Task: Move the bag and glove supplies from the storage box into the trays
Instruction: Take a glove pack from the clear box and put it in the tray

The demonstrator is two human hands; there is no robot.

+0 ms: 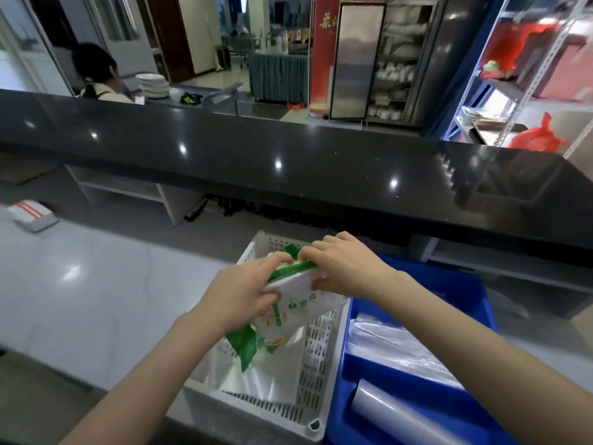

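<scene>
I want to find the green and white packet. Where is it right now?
In the head view, the green and white packet is low in the middle, held by the left hand and right hand over the white slotted tray, left of the blue box.

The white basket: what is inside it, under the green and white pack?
In the white basket, clear plastic bags lie on the bottom. Both hands, left and right, hold the green and white pack, which covers the far part.
</scene>
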